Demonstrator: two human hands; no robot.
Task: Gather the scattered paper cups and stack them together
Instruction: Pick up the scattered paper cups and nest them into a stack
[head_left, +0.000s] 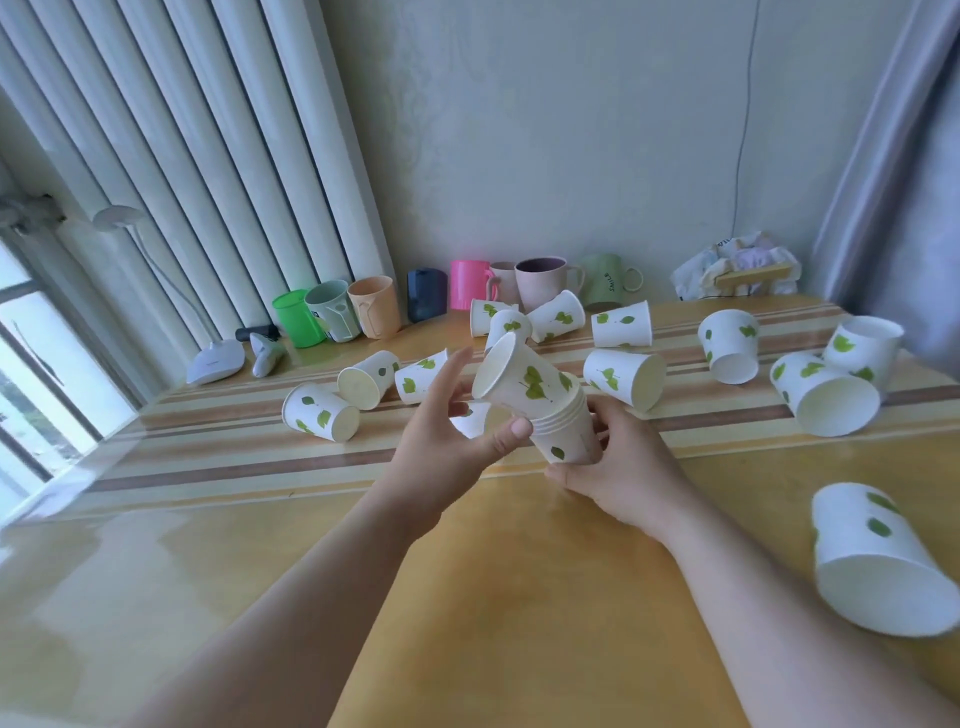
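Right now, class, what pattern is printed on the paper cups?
Green leaves on white, clearest in the head view on the stack.

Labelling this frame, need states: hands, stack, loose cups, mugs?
left hand: fingers spread, thumb on the top cup
right hand: grips stack base
stack: held tilted above table
top cup: partly nested, bottom up
loose paper cups: mostly on their sides
mugs: upright by wall
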